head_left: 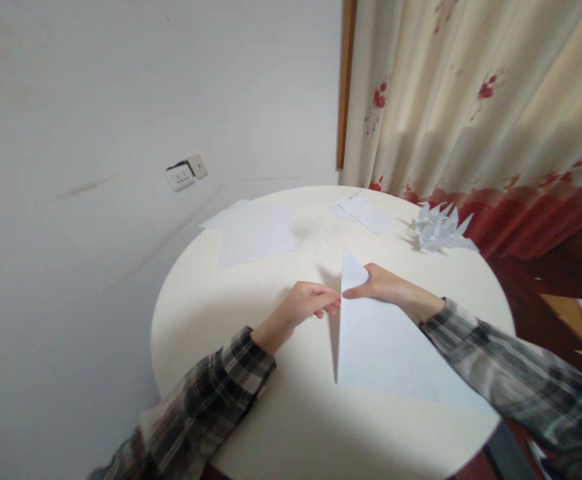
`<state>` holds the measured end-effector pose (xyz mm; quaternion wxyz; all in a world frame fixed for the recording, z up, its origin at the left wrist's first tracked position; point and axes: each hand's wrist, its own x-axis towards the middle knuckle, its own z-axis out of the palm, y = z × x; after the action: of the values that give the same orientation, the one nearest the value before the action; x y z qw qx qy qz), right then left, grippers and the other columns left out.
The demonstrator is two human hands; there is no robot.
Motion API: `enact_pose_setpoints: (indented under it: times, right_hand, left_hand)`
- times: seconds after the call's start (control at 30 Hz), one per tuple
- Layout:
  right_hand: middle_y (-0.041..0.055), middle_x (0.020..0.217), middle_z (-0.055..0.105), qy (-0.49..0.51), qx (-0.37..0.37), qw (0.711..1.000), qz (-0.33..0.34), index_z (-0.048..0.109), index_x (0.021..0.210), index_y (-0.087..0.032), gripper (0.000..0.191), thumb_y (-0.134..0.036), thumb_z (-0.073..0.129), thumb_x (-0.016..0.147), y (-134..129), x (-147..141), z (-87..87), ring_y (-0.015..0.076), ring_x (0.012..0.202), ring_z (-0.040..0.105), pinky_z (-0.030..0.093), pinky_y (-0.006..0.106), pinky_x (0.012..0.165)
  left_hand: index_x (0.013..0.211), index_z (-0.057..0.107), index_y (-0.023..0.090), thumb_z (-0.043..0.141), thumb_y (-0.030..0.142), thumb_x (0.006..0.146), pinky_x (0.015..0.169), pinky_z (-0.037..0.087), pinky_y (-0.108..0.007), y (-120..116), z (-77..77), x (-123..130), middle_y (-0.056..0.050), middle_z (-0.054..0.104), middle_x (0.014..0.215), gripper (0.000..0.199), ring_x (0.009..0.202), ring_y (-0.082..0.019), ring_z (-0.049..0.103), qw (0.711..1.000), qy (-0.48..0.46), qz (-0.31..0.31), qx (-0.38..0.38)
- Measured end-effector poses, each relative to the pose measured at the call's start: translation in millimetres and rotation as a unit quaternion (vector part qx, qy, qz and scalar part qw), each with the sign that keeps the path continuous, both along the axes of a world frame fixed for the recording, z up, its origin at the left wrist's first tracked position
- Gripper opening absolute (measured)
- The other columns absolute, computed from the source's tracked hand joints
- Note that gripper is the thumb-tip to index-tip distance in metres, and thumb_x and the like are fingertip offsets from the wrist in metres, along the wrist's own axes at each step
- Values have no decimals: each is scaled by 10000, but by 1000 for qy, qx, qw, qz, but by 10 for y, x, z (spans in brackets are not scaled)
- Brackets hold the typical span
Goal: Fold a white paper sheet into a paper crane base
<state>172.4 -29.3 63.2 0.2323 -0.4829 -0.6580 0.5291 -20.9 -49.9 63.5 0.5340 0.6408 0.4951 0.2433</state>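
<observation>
A large white sheet of paper (pixel 385 353) is folded over, with a straight edge on its left and a slanting side on its right. It is tilted up over the round table. My right hand (pixel 373 283) grips it near the upper part, thumb on the near face and the other fingers mostly hidden behind. At the left edge my left hand (pixel 313 301) has its thumb and fingers drawn together, fingertips meeting the paper there. How much paper lies between those fingertips is hard to see.
The white round table (pixel 195 320) stands against a wall. Large paper sheets (pixel 258 230) lie at its back left, smaller paper pieces (pixel 363 212) at the back. Folded pointed paper shapes (pixel 438 227) cluster at the back right, near a floral curtain (pixel 471 100).
</observation>
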Motion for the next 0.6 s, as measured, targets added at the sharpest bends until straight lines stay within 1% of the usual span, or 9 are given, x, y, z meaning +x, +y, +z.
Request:
enact_pose_setpoints:
  times: [0.23, 0.4, 0.6]
  right_hand:
    - [0, 597, 589, -8, 15, 999, 33, 639, 695, -98, 223, -302, 675, 614, -35, -14, 41, 90, 500, 493, 377, 197, 462]
    - [12, 619, 600, 0, 10, 999, 41, 640, 708, -96, 226, -300, 664, 615, -55, -29, 84, 102, 525, 504, 389, 206, 484]
    - [-1, 608, 576, 1, 20, 999, 47, 633, 698, -96, 217, -293, 666, 614, -54, -37, 53, 91, 524, 487, 373, 196, 476]
  left_hand:
    - [722, 700, 136, 579, 262, 732, 511, 396, -202, -10, 2, 2, -46, 681, 669, 175, 615, -129, 600, 1000, 6, 5, -6]
    - [707, 697, 130, 579, 270, 723, 512, 404, -202, -10, -13, -4, -48, 677, 648, 183, 616, -132, 602, 1000, 0, 4, -1]
    - [661, 687, 128, 585, 220, 694, 519, 428, -201, -5, -54, 14, -42, 672, 619, 141, 611, -134, 611, 1000, 1, 21, 10]
